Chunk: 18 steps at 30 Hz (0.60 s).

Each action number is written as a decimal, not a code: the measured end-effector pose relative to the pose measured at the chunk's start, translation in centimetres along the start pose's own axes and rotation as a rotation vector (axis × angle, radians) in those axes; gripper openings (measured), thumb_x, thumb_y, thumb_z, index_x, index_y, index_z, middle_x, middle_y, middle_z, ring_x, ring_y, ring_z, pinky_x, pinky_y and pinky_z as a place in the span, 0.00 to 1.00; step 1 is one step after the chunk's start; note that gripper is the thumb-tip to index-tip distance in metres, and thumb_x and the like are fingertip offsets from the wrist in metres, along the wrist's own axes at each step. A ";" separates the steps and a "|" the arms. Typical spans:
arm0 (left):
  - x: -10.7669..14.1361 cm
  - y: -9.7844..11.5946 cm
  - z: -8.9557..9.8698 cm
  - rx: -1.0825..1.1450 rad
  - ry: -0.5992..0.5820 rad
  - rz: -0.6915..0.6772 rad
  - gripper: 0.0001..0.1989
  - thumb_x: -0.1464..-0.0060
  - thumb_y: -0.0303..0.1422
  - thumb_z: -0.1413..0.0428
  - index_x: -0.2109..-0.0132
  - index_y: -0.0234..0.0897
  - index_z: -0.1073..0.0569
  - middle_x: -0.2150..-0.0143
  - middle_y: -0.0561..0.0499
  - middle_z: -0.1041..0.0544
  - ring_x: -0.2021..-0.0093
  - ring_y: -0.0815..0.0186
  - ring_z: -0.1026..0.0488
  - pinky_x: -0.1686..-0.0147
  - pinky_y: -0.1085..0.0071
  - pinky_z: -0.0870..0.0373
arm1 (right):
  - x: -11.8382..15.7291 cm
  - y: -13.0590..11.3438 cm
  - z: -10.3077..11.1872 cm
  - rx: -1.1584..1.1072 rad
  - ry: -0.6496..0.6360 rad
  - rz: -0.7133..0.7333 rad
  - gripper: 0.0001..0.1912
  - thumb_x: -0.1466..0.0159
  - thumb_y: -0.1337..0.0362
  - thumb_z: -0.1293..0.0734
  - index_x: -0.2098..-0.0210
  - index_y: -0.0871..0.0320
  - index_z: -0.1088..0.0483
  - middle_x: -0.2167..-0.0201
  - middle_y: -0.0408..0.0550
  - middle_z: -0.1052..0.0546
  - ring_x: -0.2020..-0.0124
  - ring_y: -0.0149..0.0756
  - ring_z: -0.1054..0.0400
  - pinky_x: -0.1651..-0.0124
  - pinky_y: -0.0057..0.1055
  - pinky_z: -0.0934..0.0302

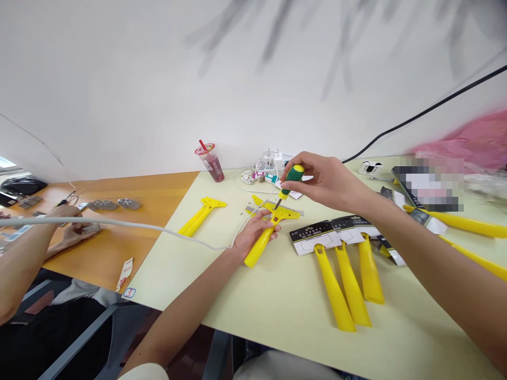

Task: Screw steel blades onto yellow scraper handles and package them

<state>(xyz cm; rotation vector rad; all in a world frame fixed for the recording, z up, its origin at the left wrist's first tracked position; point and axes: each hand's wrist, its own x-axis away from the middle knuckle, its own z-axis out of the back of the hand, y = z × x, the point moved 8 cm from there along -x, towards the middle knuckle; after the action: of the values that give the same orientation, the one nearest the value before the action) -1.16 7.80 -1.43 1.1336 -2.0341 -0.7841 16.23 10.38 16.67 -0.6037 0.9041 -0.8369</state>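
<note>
My left hand is closed round the neck of a yellow scraper, whose wide head points away from me. In my right hand is a screwdriver with a green and yellow handle, gripped by the fingertips. It slants down, and its tip meets the scraper's head; the exact contact is too small to make out. Just behind the held scraper lie more yellow scraper parts and small metal bits. Another yellow scraper lies apart on the left of the pale table.
Several yellow scrapers with black-and-white cards lie at right. Behind stand a drink cup with a red straw and a power strip with cables. A white cable crosses in front. A co-worker's hands are at the left table.
</note>
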 end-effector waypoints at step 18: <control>0.3 -0.2 -0.9 -0.094 -0.050 0.007 0.30 0.54 0.30 0.24 0.49 0.40 0.31 0.55 0.50 0.23 0.62 0.66 0.20 0.70 0.73 0.29 | 0.0 0.2 0.0 -0.046 0.024 -0.041 0.23 0.39 0.38 0.20 0.59 0.49 0.22 0.58 0.48 0.15 0.59 0.48 0.21 0.57 0.47 0.25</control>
<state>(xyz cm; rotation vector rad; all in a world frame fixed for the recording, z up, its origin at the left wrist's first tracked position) -0.48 7.30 -0.94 1.0638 -2.0183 -0.9028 16.33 10.47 16.48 -0.6552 0.9375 -0.8633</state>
